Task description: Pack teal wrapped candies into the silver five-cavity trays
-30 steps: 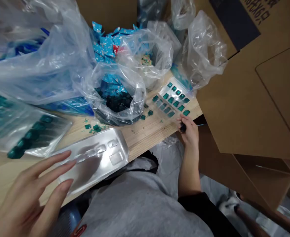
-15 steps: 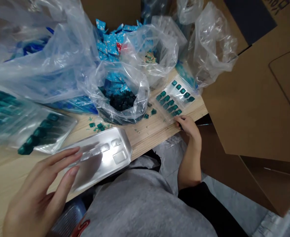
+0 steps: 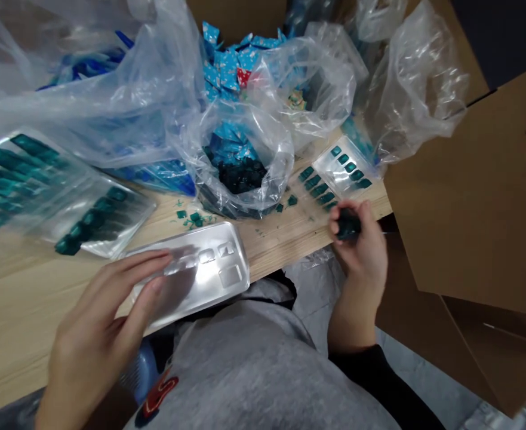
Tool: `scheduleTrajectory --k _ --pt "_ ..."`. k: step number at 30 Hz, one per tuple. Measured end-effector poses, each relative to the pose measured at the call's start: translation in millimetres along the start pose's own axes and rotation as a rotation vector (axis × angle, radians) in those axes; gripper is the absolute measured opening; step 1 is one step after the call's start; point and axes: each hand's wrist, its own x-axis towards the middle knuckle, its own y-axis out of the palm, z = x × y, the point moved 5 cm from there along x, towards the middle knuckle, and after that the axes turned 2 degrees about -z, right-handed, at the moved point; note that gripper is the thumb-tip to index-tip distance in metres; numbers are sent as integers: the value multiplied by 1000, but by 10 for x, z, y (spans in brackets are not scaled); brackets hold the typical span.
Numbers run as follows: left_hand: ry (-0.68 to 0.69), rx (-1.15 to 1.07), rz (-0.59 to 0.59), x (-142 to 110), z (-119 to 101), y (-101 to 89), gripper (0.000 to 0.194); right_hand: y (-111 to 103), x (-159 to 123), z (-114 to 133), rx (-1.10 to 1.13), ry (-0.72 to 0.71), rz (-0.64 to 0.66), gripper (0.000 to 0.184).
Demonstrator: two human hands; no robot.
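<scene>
My left hand [image 3: 114, 307] hovers at the left part of a clear plastic blister tray [image 3: 213, 280], fingers stretched and thumb apart, holding nothing I can see. Whether its fingertips touch the tray I cannot tell. Curled with the palm up, my right hand [image 3: 365, 245] holds several dark green gem-like pieces [image 3: 348, 226], bunched together. Just beyond it lies a clear tray [image 3: 328, 164] with rows of similar green pieces. Two trays with green pieces [image 3: 101, 209] lie at the left. Loose green pieces [image 3: 195, 220] are scattered on the wooden table [image 3: 267, 257].
An open plastic bag [image 3: 285, 149] of dark green pieces stands mid-table. Blue patterned packets [image 3: 224, 68] are heaped behind it. A large bag with blue contents [image 3: 146, 125] fills the back left. Cardboard boxes [image 3: 468, 197] stand at the right.
My right hand has turned palm up and now shows green pieces in its curled fingers. My left hand stays over the blister tray. The whole view has shifted somewhat.
</scene>
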Motion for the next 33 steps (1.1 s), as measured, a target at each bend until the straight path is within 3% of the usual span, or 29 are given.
scheduleTrajectory --k 2,4,6,8,16,25,29,33 --pt "93 -30 -8 59 -174 57 22 566 -221 -2 275 171 365 52" --pt "185 -63 -26 116 -332 101 28 1033 -447 24 458 299 616 51" --pt "217 -65 -47 163 -415 123 30 1328 -608 55 557 377 718 46" --pt "208 -53 -91 194 -425 111 31 1480 -704 91 604 410 749 39" --pt "121 -133 -172 172 -254 24 41 1576 -884 143 494 381 814 32" --pt "-19 -372 -119 100 -136 44 38 1596 -853 222 25 -89 764 39" --pt "0 -306 -128 91 -129 -6 40 1614 -891 331 -80 -321 729 38" --pt "52 -201 -121 133 -173 -65 34 1622 -934 348 -148 -394 754 40"
